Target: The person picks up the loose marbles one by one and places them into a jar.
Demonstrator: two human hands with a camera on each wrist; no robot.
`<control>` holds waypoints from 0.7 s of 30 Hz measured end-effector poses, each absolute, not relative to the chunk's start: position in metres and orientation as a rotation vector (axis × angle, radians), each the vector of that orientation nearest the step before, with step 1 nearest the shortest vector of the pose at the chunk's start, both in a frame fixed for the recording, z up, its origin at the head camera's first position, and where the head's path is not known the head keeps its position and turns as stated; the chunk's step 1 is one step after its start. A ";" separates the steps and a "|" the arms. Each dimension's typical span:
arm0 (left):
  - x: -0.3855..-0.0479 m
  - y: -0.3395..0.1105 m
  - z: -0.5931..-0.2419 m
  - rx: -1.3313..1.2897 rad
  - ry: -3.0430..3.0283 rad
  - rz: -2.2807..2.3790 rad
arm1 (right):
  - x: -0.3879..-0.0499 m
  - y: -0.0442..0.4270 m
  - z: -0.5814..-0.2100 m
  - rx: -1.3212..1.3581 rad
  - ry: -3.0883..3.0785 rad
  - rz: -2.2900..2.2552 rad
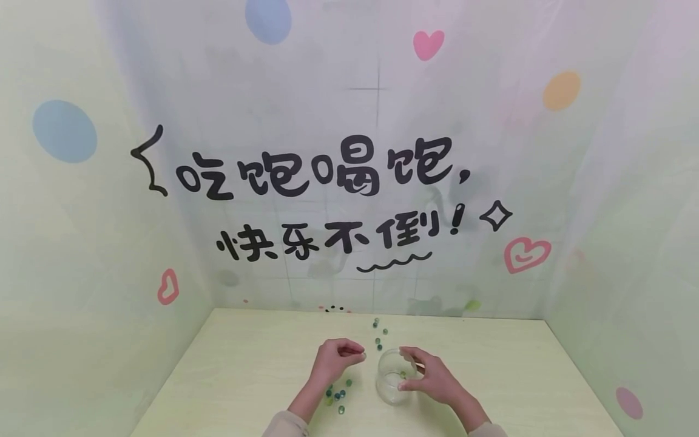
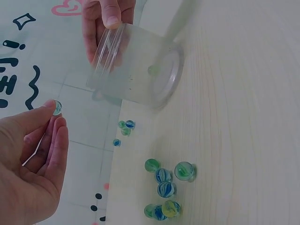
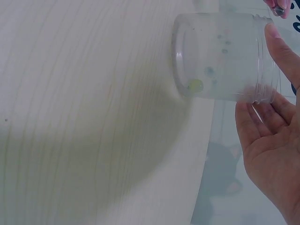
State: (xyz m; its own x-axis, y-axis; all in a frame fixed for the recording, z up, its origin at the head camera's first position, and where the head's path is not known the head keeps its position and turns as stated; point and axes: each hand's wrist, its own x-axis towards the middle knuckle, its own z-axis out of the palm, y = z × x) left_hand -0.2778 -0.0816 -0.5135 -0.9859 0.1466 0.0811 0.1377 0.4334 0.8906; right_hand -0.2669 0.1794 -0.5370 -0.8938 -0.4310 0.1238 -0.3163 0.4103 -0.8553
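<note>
My left hand [image 1: 332, 360] pinches a clear green-swirled marble [image 2: 57, 108] between thumb and fingertips, left of the jar and about level with its mouth in the head view. A clear, see-through jar [image 1: 388, 389] has its mouth up and its ribbed neck at the top. My right hand [image 1: 439, 381] grips that jar near the rim, thumb on one side and fingers on the other. Inside, at the bottom, lies a yellow-green marble [image 3: 195, 86]. Whether the jar's base fully touches the table I cannot tell.
Several blue, green and yellow marbles [image 2: 166, 189] lie loose on the pale wooden table [image 1: 229, 370], beside my left wrist. More marbles [image 1: 379, 347] are scattered behind the jar, toward the back edge. A printed curtain [image 1: 306, 273] hangs behind and along both sides.
</note>
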 end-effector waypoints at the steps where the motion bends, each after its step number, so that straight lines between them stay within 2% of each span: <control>1: -0.278 -0.081 -0.514 0.264 2.646 1.650 | -0.267 0.179 -0.537 -0.676 2.538 -1.502; 21: -0.271 -0.069 -0.510 0.349 2.590 1.698 | -0.268 0.181 -0.539 -0.659 2.521 -1.509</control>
